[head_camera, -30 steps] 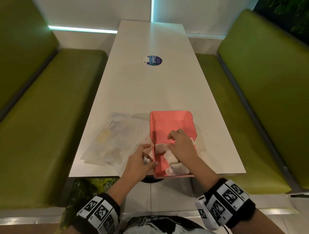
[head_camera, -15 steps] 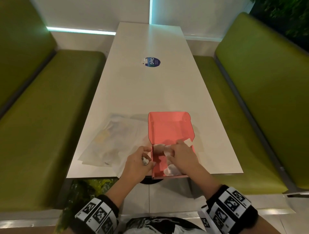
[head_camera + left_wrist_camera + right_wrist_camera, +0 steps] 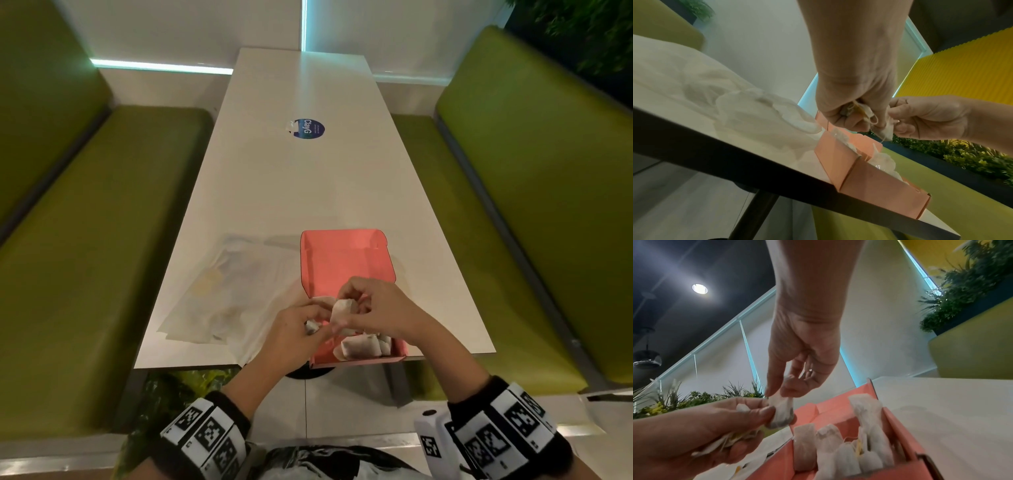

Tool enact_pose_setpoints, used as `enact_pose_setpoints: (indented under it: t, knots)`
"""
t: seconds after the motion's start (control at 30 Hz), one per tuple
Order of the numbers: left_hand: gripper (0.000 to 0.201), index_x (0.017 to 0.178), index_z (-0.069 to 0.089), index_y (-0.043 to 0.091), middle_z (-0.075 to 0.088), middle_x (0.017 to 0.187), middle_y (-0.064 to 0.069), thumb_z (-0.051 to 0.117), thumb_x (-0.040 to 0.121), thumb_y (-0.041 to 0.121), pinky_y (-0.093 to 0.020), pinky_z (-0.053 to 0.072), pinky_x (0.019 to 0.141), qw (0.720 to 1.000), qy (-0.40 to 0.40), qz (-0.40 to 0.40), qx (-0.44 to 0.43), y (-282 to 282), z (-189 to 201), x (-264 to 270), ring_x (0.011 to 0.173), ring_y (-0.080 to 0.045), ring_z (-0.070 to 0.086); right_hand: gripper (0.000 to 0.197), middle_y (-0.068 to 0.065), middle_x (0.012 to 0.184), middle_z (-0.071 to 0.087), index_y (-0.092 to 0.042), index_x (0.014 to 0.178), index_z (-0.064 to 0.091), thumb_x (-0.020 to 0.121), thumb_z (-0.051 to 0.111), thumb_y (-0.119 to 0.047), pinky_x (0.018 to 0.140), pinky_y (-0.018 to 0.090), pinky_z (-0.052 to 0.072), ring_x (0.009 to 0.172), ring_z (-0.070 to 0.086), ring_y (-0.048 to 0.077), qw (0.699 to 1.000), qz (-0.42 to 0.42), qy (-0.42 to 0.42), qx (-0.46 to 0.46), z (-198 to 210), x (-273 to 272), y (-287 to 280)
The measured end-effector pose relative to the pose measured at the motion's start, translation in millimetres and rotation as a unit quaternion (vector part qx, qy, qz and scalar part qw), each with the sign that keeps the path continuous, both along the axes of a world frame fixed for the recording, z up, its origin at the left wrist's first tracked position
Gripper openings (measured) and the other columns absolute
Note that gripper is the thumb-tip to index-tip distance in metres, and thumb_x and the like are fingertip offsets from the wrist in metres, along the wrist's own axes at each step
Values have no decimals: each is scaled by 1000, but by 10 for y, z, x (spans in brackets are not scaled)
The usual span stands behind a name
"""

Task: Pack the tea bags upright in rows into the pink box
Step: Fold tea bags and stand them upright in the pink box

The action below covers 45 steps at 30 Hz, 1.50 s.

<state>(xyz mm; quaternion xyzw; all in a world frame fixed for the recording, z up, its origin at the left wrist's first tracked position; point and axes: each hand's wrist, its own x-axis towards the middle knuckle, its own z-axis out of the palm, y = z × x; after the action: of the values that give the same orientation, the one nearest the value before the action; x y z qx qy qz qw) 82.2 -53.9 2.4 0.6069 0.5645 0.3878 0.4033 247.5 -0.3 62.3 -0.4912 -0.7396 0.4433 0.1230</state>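
Vs. a sec ago: right hand (image 3: 376, 308) no longer down among the bags in the pink box (image 3: 363, 359), but raised just above its near-left part. Joined there by left hand (image 3: 291, 335), up from its spot at the box's left wall half a sec back.

One tea bag (image 3: 340, 310) shared between both hands. Pinched at top by R thumb & forefinger and lower down by L thumb & fingertips. Held roughly upright, clear of the box.

Also kept in L palm under curled fingers: a small bundle of spare bags (image 3: 729, 439) w/ yellowish tags. Count not readable.

Box unmoved at near edge of table (image 3: 308, 178), lid flap open & leaning away. Inside, at near end: a row of packed bags (image 3: 838, 451) standing on end side by side, w/ one taller bag poking up by the right wall. Far half of tray hidden behind the hands in head view, so fill there unclear.

Crumpled clear wrapper (image 3: 219, 301) just left of box, untouched.

Meaning, prob.: row-tidying over & next bag passing from L stock to R hand. Not yet slotted in. More bags still to place, judging by the bundle.
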Motion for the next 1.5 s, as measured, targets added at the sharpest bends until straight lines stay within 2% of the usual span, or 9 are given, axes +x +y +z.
enact_pose_setpoints:
  t: [0.1,0.27,0.4,0.7,0.77,0.9,1.1,1.33,1.5]
  knots:
    - [10,87,73,13,61,99,20,75,78,17,0,38,74,1000,4,5,-4,-16,-21,-26,89,13,56,22,-10,76,59,-23,71,60,75,74,-7,59,14,45,62,53,4,1000,13,-2,24,68,48,41]
    - [39,115,64,24,57,111,15,75,77,25,3,36,78,997,23,74,16,-23,-6,-98,98,17,49,14,-11,77,53,-15,71,61,79,73,-14,60,13,39,59,51,2,955,-206,16,211,46,58,119]
    - [43,116,62,29,56,116,17,76,75,25,1,36,83,998,0,57,29,-26,63,-102,105,18,48,15,-4,82,55,-19,70,62,75,76,-14,62,10,41,68,54,5,995,6,-41,93,41,32,42]
    - [8,89,73,21,59,64,30,67,84,18,-3,39,58,998,-26,40,35,-59,120,33,60,13,55,12,-6,87,58,-18,81,67,75,77,-15,55,15,51,60,59,4,996,-68,27,50,-27,-39,-60]
    - [11,90,74,17,58,60,28,64,87,21,-5,38,56,998,-13,51,47,-54,145,44,58,11,54,33,-10,100,60,-29,100,60,77,74,-12,62,27,56,72,65,11,994,-86,69,-9,-15,-31,-72]
    - [11,81,67,30,62,64,19,60,89,28,-10,42,57,993,-20,108,46,-21,131,24,62,2,56,70,-5,111,59,-32,133,35,79,73,-9,62,22,53,81,69,19,980,-28,80,-179,-9,-21,-148]
    - [15,86,69,22,67,73,8,58,90,31,-22,51,61,984,-11,167,54,8,95,-15,64,-6,60,9,3,65,67,-3,96,61,91,58,-9,41,17,37,42,56,7,975,-11,55,-215,-87,-84,-207]
    - [19,90,70,16,65,72,10,58,90,31,-8,41,60,972,39,223,58,34,21,-84,65,-3,59,24,-1,62,65,7,94,61,94,55,-17,44,18,36,41,54,5,982,40,48,-177,-25,-92,-223]
    - [15,84,68,21,63,67,13,58,90,30,-7,39,57,975,-1,217,44,49,46,-66,59,0,57,21,-6,63,65,-12,79,59,97,49,-17,44,13,38,43,53,3,979,88,5,-183,-53,-157,-254]
